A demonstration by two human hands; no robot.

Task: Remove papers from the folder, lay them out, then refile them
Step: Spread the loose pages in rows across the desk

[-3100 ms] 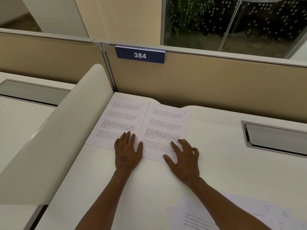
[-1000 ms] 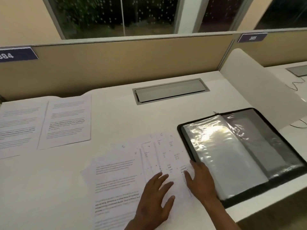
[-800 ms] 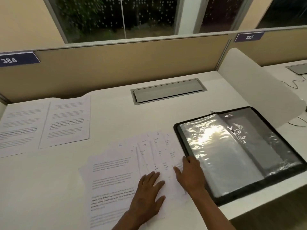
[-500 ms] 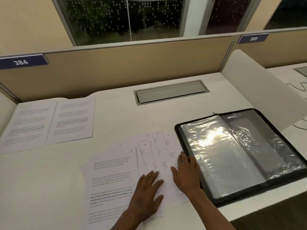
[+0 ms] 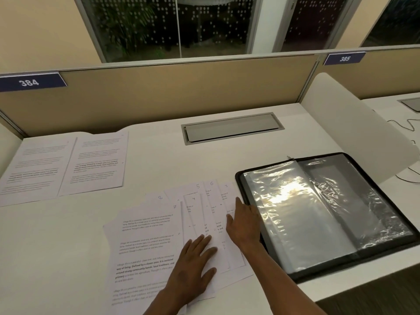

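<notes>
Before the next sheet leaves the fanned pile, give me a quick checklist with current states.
1. Two sheets laid side by side at far left: ok.
2. Fanned pile flat on desk: ok.
3. Left hand flat on pile: ok.
4. Right hand on sheet 3 by folder: ok.
5. Sheet separated and gripped: not ok.
6. Folder open, sleeves empty: cannot tell.

The right hand (image 5: 244,226) is sliding forward along the fanned papers (image 5: 204,214), its fingertips (image 5: 238,201) now reaching farther up beside the folder (image 5: 386,251) edge.
</notes>
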